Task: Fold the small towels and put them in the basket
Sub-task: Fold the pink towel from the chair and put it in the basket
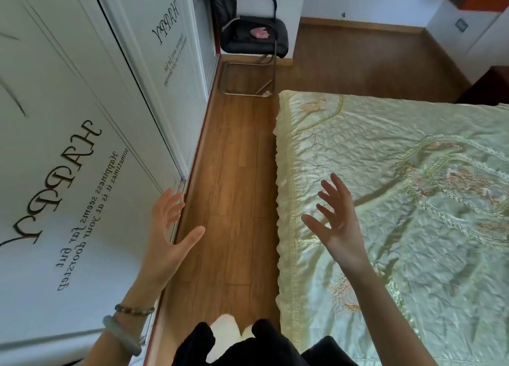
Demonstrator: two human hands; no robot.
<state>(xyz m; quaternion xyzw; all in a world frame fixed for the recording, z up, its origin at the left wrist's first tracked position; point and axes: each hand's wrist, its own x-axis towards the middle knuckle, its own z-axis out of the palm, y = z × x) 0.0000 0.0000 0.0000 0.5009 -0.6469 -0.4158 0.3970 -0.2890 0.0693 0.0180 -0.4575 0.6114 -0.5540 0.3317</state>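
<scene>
No towel and no basket show in this view. My left hand (168,233) is raised in the air beside the white wardrobe, fingers spread and palm turned inward, holding nothing. My right hand (337,222) hovers over the near left part of the bed, fingers also spread wide and empty. Both hands face each other across the strip of wooden floor.
A bed with a pale green quilted cover (399,172) fills the right side. White wardrobe doors (82,117) with "HAPPY" lettering line the left. Wooden floor (234,172) runs between them. A black chair (254,37) with a small pink thing on its seat stands at the far end.
</scene>
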